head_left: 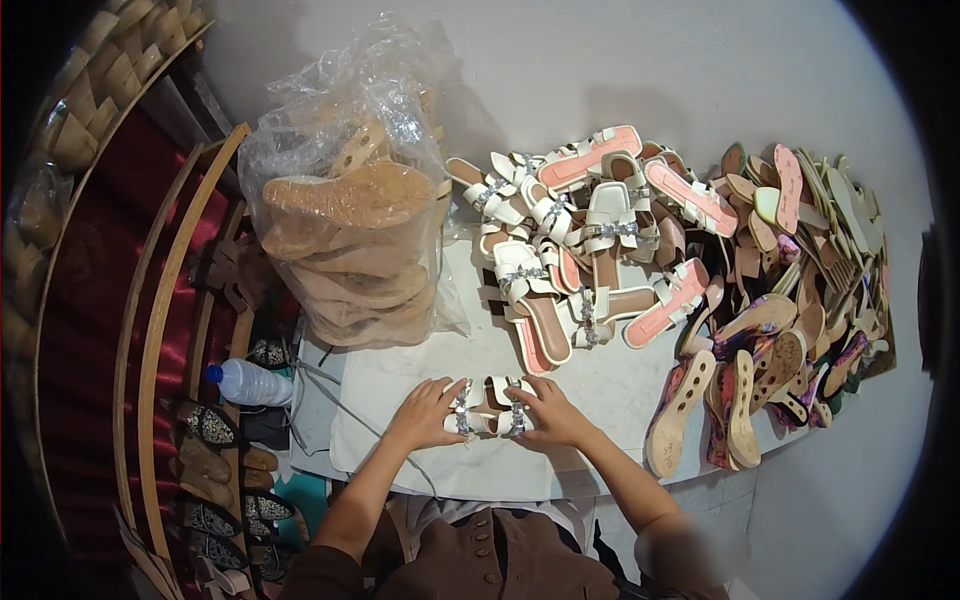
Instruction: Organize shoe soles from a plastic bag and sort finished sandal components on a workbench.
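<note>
At the near edge of the white tabletop (400,378), two small white sandals (488,390) with jewelled straps sit side by side between my hands. My left hand (428,412) is closed around the outer side of the left sandal, its fingertips along the strap. Closed on the right sandal (514,420) is my right hand (553,412), fingers over the upper edge and thumb lower down. Parts of both sandals are hidden behind my fingers. Farther off lies a heap of similar white sandals (612,205), some with pink soles facing up.
A clear plastic bag (345,230) of tan shoe soles stands back left. Loose soles and patterned wedge pieces (740,405) pile up at the right. Left of the table are a water bottle (255,383), wooden rails (165,330) and shelved shoes (208,422). A thin cord crosses the table's left side.
</note>
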`<state>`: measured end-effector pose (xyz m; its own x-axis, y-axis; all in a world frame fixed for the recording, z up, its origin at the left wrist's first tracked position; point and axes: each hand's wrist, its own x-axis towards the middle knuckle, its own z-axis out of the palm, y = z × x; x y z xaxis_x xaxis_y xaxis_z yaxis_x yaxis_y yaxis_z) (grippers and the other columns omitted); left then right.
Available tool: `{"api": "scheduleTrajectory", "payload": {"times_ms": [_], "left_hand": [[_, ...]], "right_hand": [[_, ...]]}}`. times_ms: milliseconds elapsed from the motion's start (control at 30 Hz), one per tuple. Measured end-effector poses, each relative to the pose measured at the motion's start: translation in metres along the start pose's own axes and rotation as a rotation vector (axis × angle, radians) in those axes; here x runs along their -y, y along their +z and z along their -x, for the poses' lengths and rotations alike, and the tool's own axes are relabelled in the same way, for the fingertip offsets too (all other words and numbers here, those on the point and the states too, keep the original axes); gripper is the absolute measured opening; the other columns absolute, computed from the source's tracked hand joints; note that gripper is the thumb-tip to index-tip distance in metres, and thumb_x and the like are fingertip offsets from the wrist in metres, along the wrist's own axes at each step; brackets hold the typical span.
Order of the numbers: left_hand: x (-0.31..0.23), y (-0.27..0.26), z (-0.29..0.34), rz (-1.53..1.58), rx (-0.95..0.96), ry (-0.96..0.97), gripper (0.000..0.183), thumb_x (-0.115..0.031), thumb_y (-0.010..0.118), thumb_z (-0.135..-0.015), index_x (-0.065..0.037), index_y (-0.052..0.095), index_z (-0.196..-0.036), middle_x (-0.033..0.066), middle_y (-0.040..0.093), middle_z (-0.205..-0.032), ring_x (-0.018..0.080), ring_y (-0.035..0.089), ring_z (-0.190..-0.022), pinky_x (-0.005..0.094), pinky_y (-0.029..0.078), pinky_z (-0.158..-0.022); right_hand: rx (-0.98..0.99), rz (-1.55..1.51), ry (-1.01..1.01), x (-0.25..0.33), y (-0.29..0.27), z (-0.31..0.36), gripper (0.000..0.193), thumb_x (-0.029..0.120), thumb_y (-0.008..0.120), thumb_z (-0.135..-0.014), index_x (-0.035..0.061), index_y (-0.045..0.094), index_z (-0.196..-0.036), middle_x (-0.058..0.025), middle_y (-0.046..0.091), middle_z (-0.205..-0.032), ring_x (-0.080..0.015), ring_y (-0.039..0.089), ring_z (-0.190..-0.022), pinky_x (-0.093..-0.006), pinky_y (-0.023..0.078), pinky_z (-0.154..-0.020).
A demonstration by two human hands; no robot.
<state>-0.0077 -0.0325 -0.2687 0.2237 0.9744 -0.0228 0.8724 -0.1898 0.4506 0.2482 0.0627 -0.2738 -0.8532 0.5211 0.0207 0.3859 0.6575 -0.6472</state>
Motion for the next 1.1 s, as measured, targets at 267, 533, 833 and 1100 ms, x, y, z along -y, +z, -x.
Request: {"api": "scheduleTrajectory", "payload": {"times_ms": [267,533,833,1100], "left_hand": [[-0.010,-0.005,-0.006,-0.062,0.017,0.064,0.099,-0.046,0.074,-0.055,-0.009,0.028,-0.134,0.0184,0.039,-0.125,0.0333,0.039,-0.116,0.0436,0.026,-0.103],[-0.026,0.012,-0.018,-0.108,0.009,0.084,0.099,-0.046,0.072,-0.057,-0.008,0.025,-0.135,0.0206,0.040,-0.124,0.0333,0.038,-0.117,0.0431,0.029,-0.100],[-0.026,0.012,-0.019,-0.070,-0.030,0.075,0.099,-0.045,0.072,-0.057,-0.008,0.025,-0.135,0.0207,0.040,-0.123,0.0345,0.038,-0.115,0.0441,0.030,-0.098],[-0.017,0.010,-0.006,-0.224,0.037,0.049,0.108,-0.048,0.075,-0.052,-0.010,0.020,-0.138,0.0190,0.036,-0.129,0.0321,0.037,-0.117,0.0432,0.030,-0.097]], "right_hand": [[0.015,0.057,-0.026,0.003,-0.007,-0.002,0.082,0.026,0.075,-0.059,0.0184,0.036,-0.130,-0.0220,0.035,-0.125,-0.0402,0.036,-0.114,-0.0449,0.033,-0.096],[0.041,0.175,-0.080,0.003,-0.004,-0.006,0.089,0.024,0.078,-0.053,0.0157,0.035,-0.130,-0.0218,0.039,-0.122,-0.0385,0.040,-0.111,-0.0434,0.036,-0.094],[0.045,0.152,-0.102,-0.001,-0.005,-0.006,0.097,0.030,0.079,-0.052,0.0151,0.030,-0.134,-0.0226,0.036,-0.126,-0.0395,0.038,-0.114,-0.0440,0.034,-0.096],[0.065,0.187,-0.090,0.000,-0.006,-0.008,0.104,0.041,0.079,-0.051,0.0149,0.025,-0.136,-0.0220,0.034,-0.128,-0.0394,0.036,-0.117,-0.0447,0.032,-0.098]]}}
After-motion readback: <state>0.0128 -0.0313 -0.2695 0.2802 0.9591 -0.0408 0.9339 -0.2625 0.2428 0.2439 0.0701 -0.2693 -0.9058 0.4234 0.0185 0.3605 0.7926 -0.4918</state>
